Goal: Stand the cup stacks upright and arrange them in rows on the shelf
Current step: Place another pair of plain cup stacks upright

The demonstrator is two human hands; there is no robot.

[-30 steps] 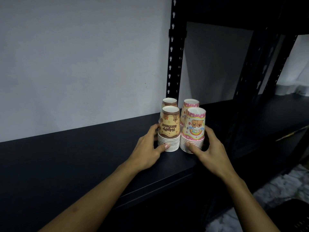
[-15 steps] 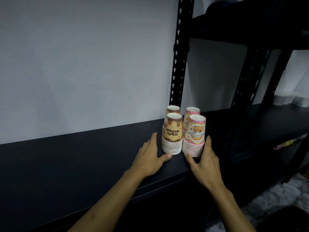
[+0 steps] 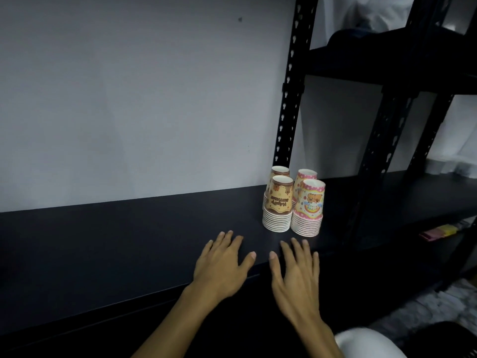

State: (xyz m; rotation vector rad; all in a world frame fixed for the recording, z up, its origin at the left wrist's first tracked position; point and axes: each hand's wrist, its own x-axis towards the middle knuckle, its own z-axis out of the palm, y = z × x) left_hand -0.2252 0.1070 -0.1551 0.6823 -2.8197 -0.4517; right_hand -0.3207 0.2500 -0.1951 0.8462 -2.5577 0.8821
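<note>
Both hands are lying flat and spread above the front edge of the long black shelf board (image 3: 129, 244), holding nothing: the left hand (image 3: 222, 267) with fingers fanned toward twelve o'clock, the right hand (image 3: 296, 275) just beside it at three o'clock, thumbs nearly meeting. Neither is touching the cups. Up at one o'clock from the hands, four stacks of upside-down paper cups are standing upright in a tight two-by-two block near the black slotted upright post (image 3: 290, 99): the front brown-and-yellow bear-print stack (image 3: 278, 205) with the rear brown stack (image 3: 280, 171) peeking behind it, and the front pink polka-dot bear-print stack (image 3: 308, 209) touching its right side, the rear pink stack (image 3: 305, 175) behind that. Judging by this, the arranging step is looking finished and the hands are standing clear; the next move is probably calling only for a check that the rows are sitting square, or for fetching any stacks out of view
</note>
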